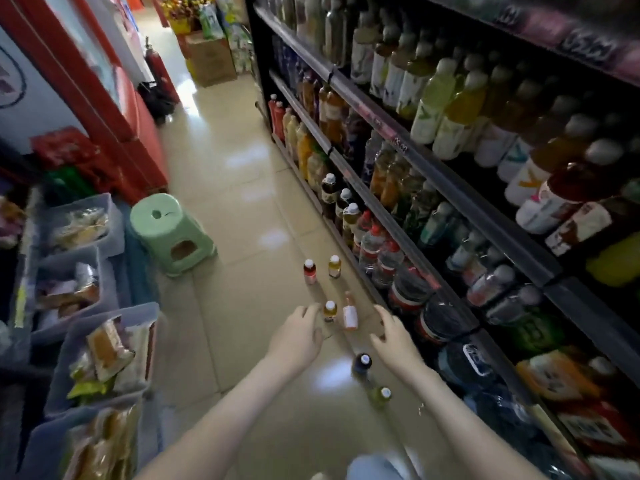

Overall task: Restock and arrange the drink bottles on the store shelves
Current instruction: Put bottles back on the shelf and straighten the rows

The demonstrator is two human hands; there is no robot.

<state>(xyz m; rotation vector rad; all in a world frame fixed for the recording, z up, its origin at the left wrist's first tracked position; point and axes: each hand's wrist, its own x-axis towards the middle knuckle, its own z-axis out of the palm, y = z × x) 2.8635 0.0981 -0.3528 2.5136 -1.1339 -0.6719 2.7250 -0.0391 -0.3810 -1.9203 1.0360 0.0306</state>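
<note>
Small grocery shop aisle: tall dark shelves (491, 216) packed with rows of drink bottles (446, 109) behind price strips (379, 125), plastic bins (116, 237) of wrapped snacks opposite, a red display cooler (138, 109), a cardboard stock box (211, 60) at the far end, shiny tiled floor (225, 150).

The tiled floor (239, 174) carries a green stool (169, 233) and six loose bottles: a red bottle (309, 271), far yellow bottle (334, 266), near yellow bottle (330, 310), tilted orange bottle (350, 317), dark bottle (362, 364) and green bottle (380, 396). Beside them, the shelves (450, 183) hold packed rows of drinks.
</note>
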